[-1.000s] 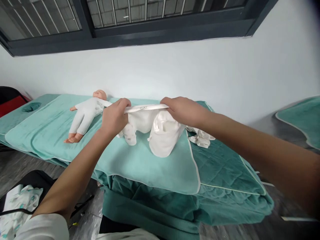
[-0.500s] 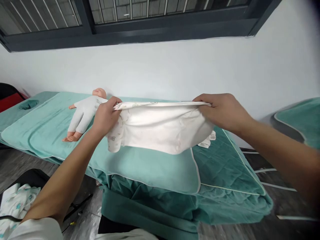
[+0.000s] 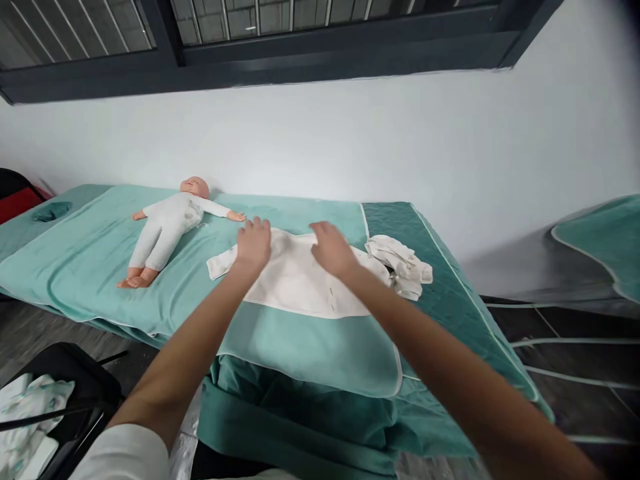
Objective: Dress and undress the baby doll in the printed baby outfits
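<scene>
A small white baby shirt (image 3: 300, 287) lies spread on the light green towel, one sleeve reaching left. My left hand (image 3: 254, 245) is over the shirt's upper left part beside that sleeve, fingers slightly apart and gripping nothing visible. Over the upper right part is my right hand (image 3: 332, 249), its fingers loosely extended to the left and holding nothing. My forearm hides some of the shirt's lower right side. A baby doll (image 3: 170, 217) in a white suit lies on its back to the left, one arm stretched toward my left hand.
A crumpled white garment (image 3: 400, 260) touches the shirt's right side. The light green towel (image 3: 310, 347) covers much of a bed with a dark green quilted cover (image 3: 445, 320). White patterned cloth (image 3: 35, 407) sits on a black chair at lower left. A wall and window frame (image 3: 340, 57) stand behind.
The shirt, held stretched between both hands before, is now down flat on the towel. My hands have let go and come closer together. The crumpled garment shows more fully.
</scene>
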`<state>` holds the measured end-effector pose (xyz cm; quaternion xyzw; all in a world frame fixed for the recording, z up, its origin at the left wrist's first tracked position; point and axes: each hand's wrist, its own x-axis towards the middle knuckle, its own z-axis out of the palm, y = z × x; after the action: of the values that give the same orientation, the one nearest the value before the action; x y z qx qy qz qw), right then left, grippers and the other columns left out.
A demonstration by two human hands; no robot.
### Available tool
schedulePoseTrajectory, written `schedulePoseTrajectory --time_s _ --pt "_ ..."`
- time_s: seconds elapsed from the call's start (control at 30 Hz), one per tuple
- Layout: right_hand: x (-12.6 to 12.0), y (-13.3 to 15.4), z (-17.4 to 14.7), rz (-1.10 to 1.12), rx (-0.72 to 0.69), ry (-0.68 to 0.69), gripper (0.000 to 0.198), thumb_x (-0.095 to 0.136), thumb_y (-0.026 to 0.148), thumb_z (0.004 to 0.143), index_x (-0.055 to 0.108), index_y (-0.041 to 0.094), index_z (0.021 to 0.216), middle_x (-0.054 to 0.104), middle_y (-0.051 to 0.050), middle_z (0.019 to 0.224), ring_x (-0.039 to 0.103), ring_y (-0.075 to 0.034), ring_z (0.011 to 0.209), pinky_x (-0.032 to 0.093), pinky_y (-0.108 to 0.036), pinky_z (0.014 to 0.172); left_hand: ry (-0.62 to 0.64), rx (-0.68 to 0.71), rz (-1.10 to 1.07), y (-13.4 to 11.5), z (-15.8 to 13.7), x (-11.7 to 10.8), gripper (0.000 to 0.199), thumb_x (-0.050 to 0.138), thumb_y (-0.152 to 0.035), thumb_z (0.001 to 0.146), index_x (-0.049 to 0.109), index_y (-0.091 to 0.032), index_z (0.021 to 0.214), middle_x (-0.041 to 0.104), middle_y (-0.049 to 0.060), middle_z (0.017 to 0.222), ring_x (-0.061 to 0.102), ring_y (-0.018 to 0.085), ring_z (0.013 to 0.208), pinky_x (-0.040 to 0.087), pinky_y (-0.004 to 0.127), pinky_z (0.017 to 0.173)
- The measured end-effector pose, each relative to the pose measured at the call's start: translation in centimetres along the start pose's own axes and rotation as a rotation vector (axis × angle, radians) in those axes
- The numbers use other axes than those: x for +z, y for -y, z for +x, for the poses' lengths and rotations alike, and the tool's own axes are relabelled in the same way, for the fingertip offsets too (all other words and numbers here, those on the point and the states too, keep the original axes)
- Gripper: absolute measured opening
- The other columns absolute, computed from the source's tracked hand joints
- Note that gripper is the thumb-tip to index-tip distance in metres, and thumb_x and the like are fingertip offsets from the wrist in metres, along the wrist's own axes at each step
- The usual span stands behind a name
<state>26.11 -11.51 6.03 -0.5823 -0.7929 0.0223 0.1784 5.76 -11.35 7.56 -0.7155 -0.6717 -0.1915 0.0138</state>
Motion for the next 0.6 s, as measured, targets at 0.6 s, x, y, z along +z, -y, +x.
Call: schedulePoseTrajectory --time_s 0.6 --pt "9.8 0.7 4.0 -0.042 0.308 -0.070 0.066 0.036 0.036 0.101 0.030 0.001 0.157 0.035 -0.030 0.160 0.030 -0.041 0.151 0.020 -0.056 0.122 0.108 -0.078 -0.287 1.4 5.0 10.9 0.061 0.039 -0.028 0.099 0.035 -0.005 0.155 0.032 0.025 0.165 0.023 0.036 0.157 0.018 0.051 0.128"
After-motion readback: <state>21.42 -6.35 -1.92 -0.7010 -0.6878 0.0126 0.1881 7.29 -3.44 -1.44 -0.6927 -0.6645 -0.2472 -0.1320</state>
